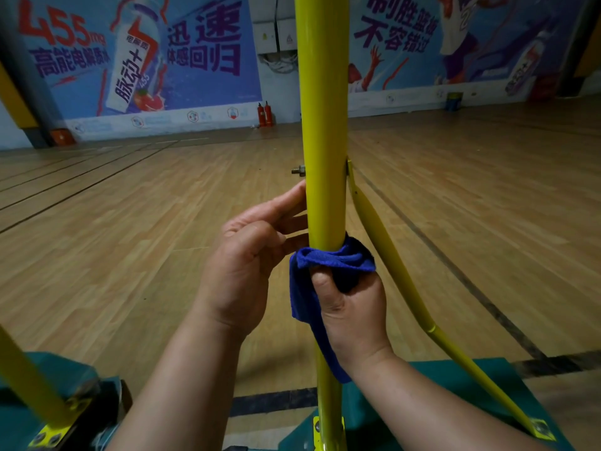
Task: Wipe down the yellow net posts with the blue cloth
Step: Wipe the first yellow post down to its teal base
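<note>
- Yellow net post (323, 125): upright, dead centre of view, runs from the top edge down to a green base (455, 379) at the bottom.
- Blue cloth (331, 258): bunched around the post at mid-height, wrapped from the front round to the right side; a loose tail hangs down the left of the post, along the right wrist.
- Right hand (353, 307): fingers closed around cloth and post together, thumb pressed into the cloth at the front. Firm wrap grip.
- Left hand (247, 265): just left of the post, slightly above the cloth. Fingers loosely extended, tips touching the post's left side; top finger reaches behind it. Holding nothing. Cannot tell if it touches the cloth edge.
- Bolt (298, 170): sticks out of the post's left side, just above the left fingertips.
- Diagonal brace (383, 236): yellow, joins the post's right side at bolt height, slopes down-right to a yellow plate on the green base.
- Second yellow tube (29, 372): bottom-left corner, tilted, bolted down through a yellow plate.
- Floor (130, 222): wood boards with dark court lines.
- Back wall: blue ad banners (146, 53) with Chinese text and a drink bottle graphic; two red fire extinguishers (265, 114) stand at the wall base, left of the post.
</note>
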